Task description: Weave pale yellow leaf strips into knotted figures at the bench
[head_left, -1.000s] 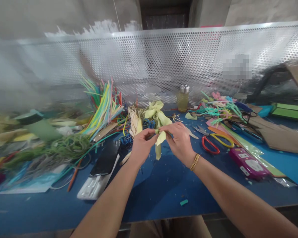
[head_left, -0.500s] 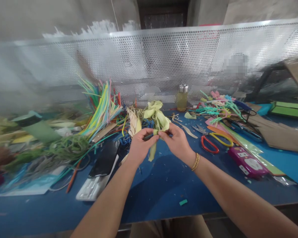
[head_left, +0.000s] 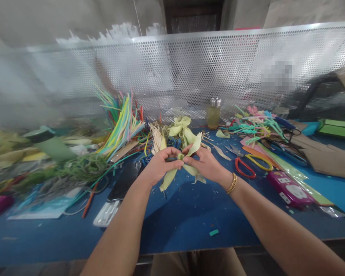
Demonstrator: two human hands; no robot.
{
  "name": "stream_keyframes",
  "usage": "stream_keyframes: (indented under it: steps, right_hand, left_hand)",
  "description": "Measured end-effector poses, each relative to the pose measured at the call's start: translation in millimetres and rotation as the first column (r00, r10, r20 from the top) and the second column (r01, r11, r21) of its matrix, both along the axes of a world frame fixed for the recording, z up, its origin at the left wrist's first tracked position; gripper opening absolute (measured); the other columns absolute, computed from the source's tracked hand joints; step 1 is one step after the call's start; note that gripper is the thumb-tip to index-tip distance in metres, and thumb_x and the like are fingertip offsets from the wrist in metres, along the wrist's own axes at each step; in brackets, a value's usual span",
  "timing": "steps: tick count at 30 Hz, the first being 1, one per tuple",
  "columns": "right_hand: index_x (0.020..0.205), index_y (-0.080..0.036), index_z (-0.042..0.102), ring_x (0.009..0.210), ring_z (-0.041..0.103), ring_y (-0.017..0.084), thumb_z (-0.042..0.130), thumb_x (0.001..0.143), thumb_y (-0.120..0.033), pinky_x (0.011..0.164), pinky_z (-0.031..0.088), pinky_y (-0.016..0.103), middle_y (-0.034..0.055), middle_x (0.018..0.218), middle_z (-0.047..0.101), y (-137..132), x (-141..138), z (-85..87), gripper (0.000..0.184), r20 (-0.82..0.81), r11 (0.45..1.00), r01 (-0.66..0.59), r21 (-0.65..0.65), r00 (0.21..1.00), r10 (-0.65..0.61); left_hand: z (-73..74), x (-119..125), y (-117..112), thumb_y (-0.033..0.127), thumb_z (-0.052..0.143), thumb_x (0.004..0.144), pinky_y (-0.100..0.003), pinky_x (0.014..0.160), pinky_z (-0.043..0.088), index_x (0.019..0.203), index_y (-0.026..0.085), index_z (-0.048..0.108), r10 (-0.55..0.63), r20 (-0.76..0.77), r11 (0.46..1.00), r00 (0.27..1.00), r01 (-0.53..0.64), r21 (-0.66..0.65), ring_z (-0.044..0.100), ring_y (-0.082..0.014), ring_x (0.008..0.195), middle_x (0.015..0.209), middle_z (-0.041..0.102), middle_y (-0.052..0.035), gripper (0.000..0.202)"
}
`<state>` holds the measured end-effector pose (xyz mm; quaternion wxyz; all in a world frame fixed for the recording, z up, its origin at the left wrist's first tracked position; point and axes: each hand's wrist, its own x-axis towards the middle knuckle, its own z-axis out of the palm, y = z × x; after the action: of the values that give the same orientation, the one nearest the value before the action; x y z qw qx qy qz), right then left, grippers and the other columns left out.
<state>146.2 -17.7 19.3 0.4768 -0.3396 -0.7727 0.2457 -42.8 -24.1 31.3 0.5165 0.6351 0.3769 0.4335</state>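
Note:
In the middle of the head view, both hands meet over a pale green strip that looks like corn husk [head_left: 169, 180]. My left hand [head_left: 160, 165] pinches it from the left, thumb and fingers pressed together at a small folded knot. From the other side my right hand [head_left: 208, 164] grips it close to that knot, and a gold bracelet circles the wrist. One end of the husk sticks up past the right fingers, while other ends hang below the hands. Just behind lie more pale green husks [head_left: 179, 126] and a dry beige husk bundle [head_left: 158, 138].
Scissors with red and yellow handles [head_left: 248, 165] and a purple box [head_left: 289, 189] lie to the right. A glass bottle [head_left: 213, 115] stands at the back. Bright pipe cleaners [head_left: 122, 124], green cord [head_left: 83, 168] and a black phone [head_left: 125, 182] are left. A perforated metal panel [head_left: 189, 73] backs the table.
The husk has turned in the hands: one end now rises over my right fingers and loose ends spread below. Both hands stay close together, gripping it. The view has shifted slightly.

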Motion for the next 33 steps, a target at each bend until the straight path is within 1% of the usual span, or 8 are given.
stream_keyframes:
  steps: [6,14,19,26,28,30,32,33]
  right_hand:
    - [0.084,-0.02,0.061,0.079,0.059,0.015,0.056,0.091,-0.038,0.075,0.047,0.029,0.0012,0.084,0.064,2,-1,-4.6,0.019,0.045,0.996,-0.078,-0.03,0.996,0.08]
    - [0.084,-0.019,0.065,0.07,0.058,0.013,0.055,0.091,-0.03,0.068,0.045,0.027,0.0004,0.077,0.066,3,-2,-4.8,0.016,0.096,0.994,-0.057,-0.099,0.993,0.066]
    - [0.08,-0.019,0.068,0.077,0.061,0.018,0.058,0.09,-0.031,0.071,0.045,0.029,0.0035,0.081,0.068,5,1,-4.9,0.019,0.143,0.999,0.026,-0.038,0.99,-0.02]
    - [0.074,-0.019,0.064,0.069,0.057,0.016,0.054,0.091,-0.035,0.065,0.044,0.027,0.002,0.074,0.065,16,4,-15.9,0.026,0.088,0.996,0.06,-0.062,0.995,-0.054]
    - [0.077,-0.018,0.064,0.072,0.057,0.016,0.052,0.091,-0.037,0.066,0.044,0.028,0.0032,0.076,0.066,21,5,-18.3,0.026,0.058,0.99,0.122,-0.067,0.991,-0.119]
    - [0.082,-0.017,0.064,0.076,0.058,0.018,0.051,0.092,-0.038,0.07,0.044,0.029,0.005,0.08,0.067,24,7,-18.8,0.027,0.043,0.982,0.18,-0.049,0.983,-0.178]
    - [0.082,-0.016,0.063,0.077,0.058,0.018,0.05,0.092,-0.04,0.072,0.043,0.03,0.0058,0.08,0.066,25,9,-17.9,0.029,0.048,0.974,0.225,-0.024,0.973,-0.224]
    - [0.081,-0.016,0.063,0.076,0.057,0.018,0.049,0.092,-0.04,0.072,0.042,0.03,0.0056,0.079,0.065,24,9,-17.1,0.03,0.052,0.971,0.237,-0.018,0.97,-0.236]
  left_hand:
    - [0.5,-2,0,0.024,0.077,0.069,-0.028,0.066,0.051,0.092,0.02,0.055,0.003,-0.036,0.999,0.999,-0.005,-0.034,0.065,-0.0124,0.064,0.081,0.066,0.0006,0.032]
    - [-2.7,-1,3,0.023,0.076,0.07,-0.028,0.065,0.051,0.091,0.02,0.052,0.026,-0.073,0.999,0.997,-0.029,-0.041,0.067,-0.0139,0.065,0.08,0.065,0.0016,0.032]
    - [-8.1,2,6,0.024,0.078,0.068,-0.031,0.066,0.051,0.095,0.02,0.052,0.071,-0.062,0.994,0.996,-0.076,-0.078,0.067,-0.0157,0.065,0.078,0.066,0.0007,0.038]
    - [-12.3,7,9,0.037,0.081,0.067,-0.031,0.072,0.051,0.106,0.019,0.059,0.11,-0.007,0.987,0.994,-0.111,-0.113,0.066,-0.0168,0.073,0.085,0.067,-0.0025,0.048]
    - [-17.6,10,12,0.047,0.078,0.069,-0.031,0.073,0.05,0.109,0.02,0.06,0.171,0.091,0.975,0.981,-0.155,-0.161,0.066,-0.0182,0.079,0.093,0.068,-0.005,0.051]
    - [-25.8,13,17,0.058,0.072,0.071,-0.032,0.076,0.048,0.11,0.021,0.061,0.304,0.191,0.94,0.933,-0.262,-0.216,0.065,-0.0205,0.089,0.105,0.067,-0.0073,0.055]
    - [-34.3,17,21,0.065,0.068,0.071,-0.031,0.079,0.046,0.103,0.02,0.064,0.442,0.189,0.884,0.877,-0.391,-0.255,0.062,-0.0226,0.1,0.111,0.066,-0.009,0.056]
    - [-37.6,19,23,0.066,0.067,0.07,-0.031,0.08,0.044,0.101,0.019,0.065,0.459,0.176,0.875,0.871,-0.408,-0.262,0.061,-0.0232,0.104,0.11,0.066,-0.0092,0.056]
